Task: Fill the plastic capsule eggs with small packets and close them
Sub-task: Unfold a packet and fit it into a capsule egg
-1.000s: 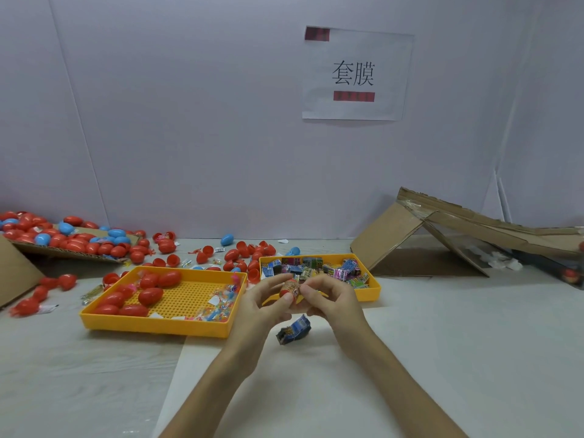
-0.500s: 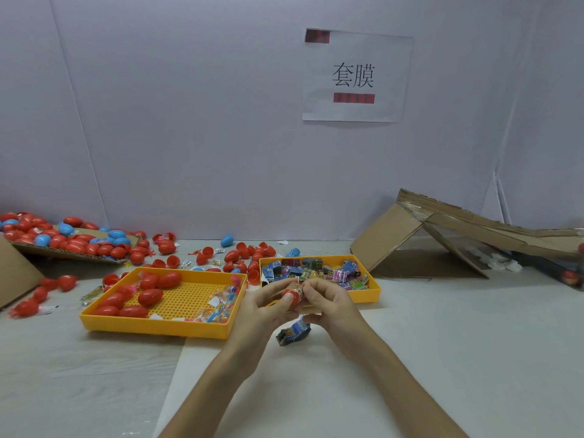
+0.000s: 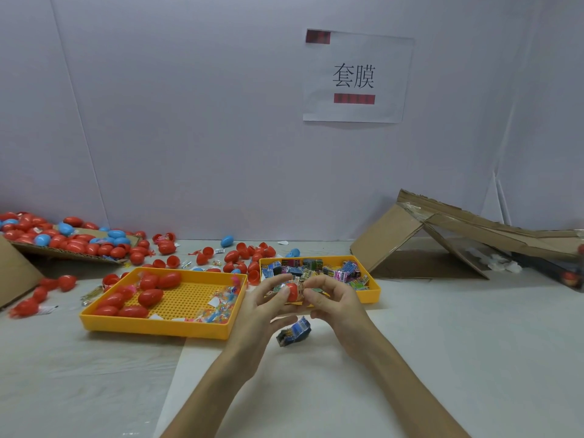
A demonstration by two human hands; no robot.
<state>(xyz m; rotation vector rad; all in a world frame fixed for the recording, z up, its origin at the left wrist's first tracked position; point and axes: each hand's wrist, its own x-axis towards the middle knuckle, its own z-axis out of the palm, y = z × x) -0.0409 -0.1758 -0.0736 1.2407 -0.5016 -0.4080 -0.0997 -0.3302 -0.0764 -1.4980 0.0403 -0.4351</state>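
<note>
Both the left hand (image 3: 262, 308) and the right hand (image 3: 336, 303) pinch the red capsule egg (image 3: 293, 290) in their fingertips, just above the pale bench (image 3: 442, 349). A blue packet (image 3: 294, 331) lies beneath. Two yellow trays, the left tray (image 3: 151, 327) and the right tray (image 3: 374, 295), sit behind. Loose eggs (image 3: 79, 240) litter the back left and cardboard (image 3: 442, 229) leans at the right. A paper sign (image 3: 357, 77) hangs on the white wall (image 3: 189, 121).

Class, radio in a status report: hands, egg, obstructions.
Left hand and right hand both pinching the red capsule egg. Egg not closed, small packet showing at its right end. Below hands, blue packet on table, not blocking.
</note>
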